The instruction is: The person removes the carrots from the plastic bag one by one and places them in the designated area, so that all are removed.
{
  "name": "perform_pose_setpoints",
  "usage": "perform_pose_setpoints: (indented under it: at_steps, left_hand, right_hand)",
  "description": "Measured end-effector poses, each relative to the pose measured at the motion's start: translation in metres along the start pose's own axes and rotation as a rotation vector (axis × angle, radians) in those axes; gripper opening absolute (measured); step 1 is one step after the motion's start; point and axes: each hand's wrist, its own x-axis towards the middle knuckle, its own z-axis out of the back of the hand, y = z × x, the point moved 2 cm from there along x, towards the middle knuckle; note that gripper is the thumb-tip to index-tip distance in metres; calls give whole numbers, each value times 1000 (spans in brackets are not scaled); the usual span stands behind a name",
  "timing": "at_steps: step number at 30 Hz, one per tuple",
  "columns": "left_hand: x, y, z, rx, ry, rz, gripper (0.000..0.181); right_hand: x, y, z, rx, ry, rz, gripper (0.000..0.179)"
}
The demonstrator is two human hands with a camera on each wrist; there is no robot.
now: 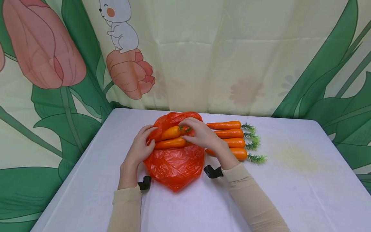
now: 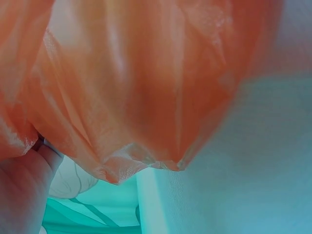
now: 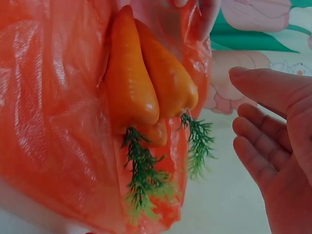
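Observation:
A red plastic bag (image 1: 176, 164) lies on the table with its mouth spread, and orange carrots with green tops sit in it. Two of them, a front carrot (image 1: 171, 143) and a rear carrot (image 1: 171, 132), show plainly; part of another carrot (image 3: 157, 135) peeks out beneath them in the right wrist view. My left hand (image 1: 140, 145) grips the bag's left edge, its fingertips partly hidden by the plastic. Over the bag's right side is my right hand (image 1: 201, 132), near the carrot tops. In the right wrist view its fingers are extended, apart from the carrots, holding nothing.
Several more carrots (image 1: 232, 133) lie in a row just right of the bag, green tops pointing right. The white table (image 1: 290, 193) ends at a printed curtain (image 1: 197, 64) behind. Black wrist mounts (image 1: 213, 171) jut out near both sleeves.

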Motion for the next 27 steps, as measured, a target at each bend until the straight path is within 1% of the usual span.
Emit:
perform_pose_setpoints:
  at_steps: [3,5,10,19,27]
  left_hand:
    - [0,-1,1,4,-1,-4,47]
    - [0,-1,1,3,1,1,47]
    - [0,-2,1,1,7,12,48]
    - [-1,-3,1,2,12,10,48]
    - [-1,-2,2,1,18,1,48]
  right_hand:
    - [6,2,-1,-34,12,8,44]
    - [11,4,-2,-53,33,5,45]
    - [22,5,-5,-72,91,-4,45]
    - [36,5,-8,-115,151,-15,43]
    - [45,3,-13,-174,213,-59,45]
